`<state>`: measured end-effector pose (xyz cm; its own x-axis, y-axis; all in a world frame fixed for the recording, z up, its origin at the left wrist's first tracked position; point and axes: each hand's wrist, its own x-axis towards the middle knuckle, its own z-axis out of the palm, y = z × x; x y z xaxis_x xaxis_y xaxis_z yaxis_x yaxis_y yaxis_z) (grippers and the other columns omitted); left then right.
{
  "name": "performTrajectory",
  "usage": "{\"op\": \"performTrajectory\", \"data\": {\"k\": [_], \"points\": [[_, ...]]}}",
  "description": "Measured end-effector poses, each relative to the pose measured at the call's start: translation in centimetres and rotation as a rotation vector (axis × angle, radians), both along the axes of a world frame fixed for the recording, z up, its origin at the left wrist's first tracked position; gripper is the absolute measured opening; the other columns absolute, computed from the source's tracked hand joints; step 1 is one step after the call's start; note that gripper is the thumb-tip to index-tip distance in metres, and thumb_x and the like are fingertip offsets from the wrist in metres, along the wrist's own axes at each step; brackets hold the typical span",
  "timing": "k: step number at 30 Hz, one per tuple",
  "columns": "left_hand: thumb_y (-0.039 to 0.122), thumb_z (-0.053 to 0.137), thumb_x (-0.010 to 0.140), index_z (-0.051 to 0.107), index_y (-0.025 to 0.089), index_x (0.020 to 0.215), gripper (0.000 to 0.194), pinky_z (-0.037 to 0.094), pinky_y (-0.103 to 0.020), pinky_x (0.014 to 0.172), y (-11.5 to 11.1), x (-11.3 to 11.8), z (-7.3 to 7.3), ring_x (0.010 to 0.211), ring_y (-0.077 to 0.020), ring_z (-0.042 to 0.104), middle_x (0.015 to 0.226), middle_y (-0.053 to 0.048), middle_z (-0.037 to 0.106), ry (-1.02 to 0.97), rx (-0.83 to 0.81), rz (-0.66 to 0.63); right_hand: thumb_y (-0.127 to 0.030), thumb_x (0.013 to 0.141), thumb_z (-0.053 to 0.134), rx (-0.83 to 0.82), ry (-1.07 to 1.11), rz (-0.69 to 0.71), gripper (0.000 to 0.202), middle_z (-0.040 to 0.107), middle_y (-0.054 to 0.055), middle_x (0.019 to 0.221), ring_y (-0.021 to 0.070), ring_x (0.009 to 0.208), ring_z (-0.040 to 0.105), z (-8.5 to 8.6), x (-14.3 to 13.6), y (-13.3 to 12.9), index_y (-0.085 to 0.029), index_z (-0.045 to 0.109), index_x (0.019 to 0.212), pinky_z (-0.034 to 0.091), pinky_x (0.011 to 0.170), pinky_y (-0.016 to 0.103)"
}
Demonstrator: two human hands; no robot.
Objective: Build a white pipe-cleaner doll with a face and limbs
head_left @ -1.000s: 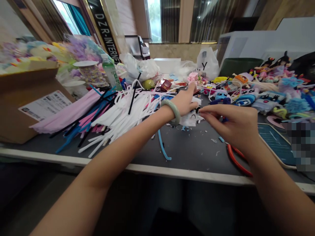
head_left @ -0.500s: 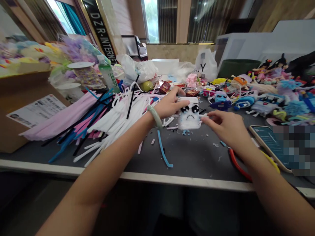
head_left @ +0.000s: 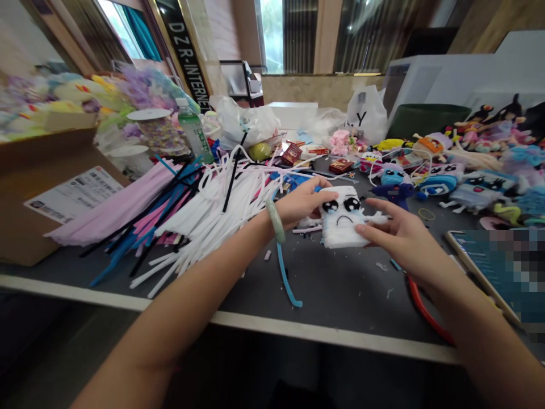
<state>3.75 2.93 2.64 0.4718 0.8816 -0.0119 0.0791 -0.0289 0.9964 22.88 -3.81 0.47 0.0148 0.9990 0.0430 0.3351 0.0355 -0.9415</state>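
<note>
A white fuzzy doll with a square body, large black eyes and a frowning mouth is held upright above the dark table. My left hand, with a pale bangle on the wrist, grips its left side, thumb in front near one eye. My right hand pinches the lower right edge with the thumb, its index finger stretched past the doll's small white arm. Parts of the fingers behind the doll are hidden. A blue pipe cleaner lies below my left wrist, and small scraps are scattered around.
Bundles of white pipe cleaners and pink ones lie at left beside a cardboard box. A green bottle stands behind. Several finished dolls crowd the right, with a phone and red-handled tool nearer.
The doll has come up and nearer to me, slightly turned. My right hand has shifted from the doll's arm to its lower body edge. The view has swung slightly left.
</note>
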Motion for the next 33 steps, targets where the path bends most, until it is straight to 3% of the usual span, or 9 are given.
{"op": "performTrajectory", "data": {"k": [4,9,15,18,24,27,29,33], "points": [[0.021,0.050,0.092,0.044,0.018,0.092,0.007,0.041,-0.018,0.053,0.4,-0.5,-0.4,0.057,-0.0054,0.051,0.078,0.003,0.053,-0.009,-0.063,-0.132,-0.039,0.071,0.074,-0.067,0.104,-0.010,0.073,0.072,0.008,0.082,0.0191,0.064,0.066,0.1,-0.3,-0.1,-0.015,0.046,0.134,0.056,0.057,0.032],[0.026,0.054,0.090,0.046,0.017,0.098,0.015,0.053,-0.031,0.068,2.2,-1.7,-1.7,0.067,-0.0141,0.067,0.081,-0.003,0.064,0.059,-0.140,-0.270,-0.035,0.068,0.074,-0.068,0.096,-0.077,0.070,0.072,0.007,0.082,0.0222,0.067,0.068,-0.5,0.0,0.5,-0.017,0.047,0.130,0.059,0.055,0.035],[0.034,0.056,0.089,0.052,0.017,0.098,0.019,0.052,-0.029,0.067,4.5,-3.8,-1.8,0.076,-0.0176,0.071,0.100,-0.009,0.068,0.180,-0.092,-0.209,-0.041,0.069,0.074,0.117,-0.007,-0.153,0.073,0.069,0.004,0.081,0.0197,0.064,0.068,-0.7,0.4,0.5,-0.017,0.046,0.133,0.057,0.057,0.033],[0.033,0.056,0.089,0.054,0.017,0.098,0.019,0.051,-0.026,0.063,5.5,-5.7,-0.8,0.077,-0.0180,0.071,0.104,-0.011,0.068,0.270,-0.007,-0.066,-0.040,0.068,0.075,0.228,-0.067,-0.234,0.072,0.067,0.003,0.081,0.0171,0.065,0.067,-0.2,0.1,0.1,-0.018,0.050,0.131,0.054,0.057,0.028],[0.027,0.058,0.085,0.054,0.018,0.111,0.027,0.053,-0.026,0.066,7.8,-11.2,0.9,0.076,-0.0163,0.071,0.100,-0.006,0.068,0.485,0.246,0.415,-0.036,0.064,0.076,0.315,-0.035,-0.271,0.070,0.067,0.001,0.076,0.0146,0.060,0.065,0.2,-0.4,-0.4,-0.018,0.054,0.128,0.053,0.051,0.024],[0.024,0.064,0.081,0.060,0.015,0.106,0.027,0.053,-0.033,0.079,8.5,-14.0,1.0,0.081,-0.0202,0.070,0.090,-0.004,0.069,0.676,0.356,0.669,-0.034,0.064,0.076,0.341,-0.010,-0.271,0.068,0.067,0.000,0.075,0.0134,0.058,0.064,0.1,-0.5,-0.3,-0.018,0.054,0.127,0.051,0.048,0.022],[0.024,0.066,0.082,0.062,0.013,0.104,0.025,0.048,-0.040,0.094,8.9,-15.7,0.8,0.095,-0.0226,0.066,0.096,-0.006,0.069,0.804,0.405,0.799,-0.032,0.064,0.076,0.350,-0.004,-0.272,0.067,0.067,0.000,0.074,0.0130,0.058,0.064,0.0,-0.5,-0.2,-0.019,0.054,0.126,0.050,0.047,0.021],[0.034,0.063,0.088,0.064,0.012,0.102,0.026,0.044,-0.048,0.099,9.3,-17.8,0.0,0.110,-0.0240,0.059,0.111,-0.008,0.065,0.986,0.384,0.917,-0.031,0.064,0.075,0.351,0.003,-0.270,0.064,0.066,-0.001,0.073,0.0125,0.057,0.063,0.1,-0.3,-0.1,-0.019,0.056,0.124,0.049,0.048,0.020]]}}
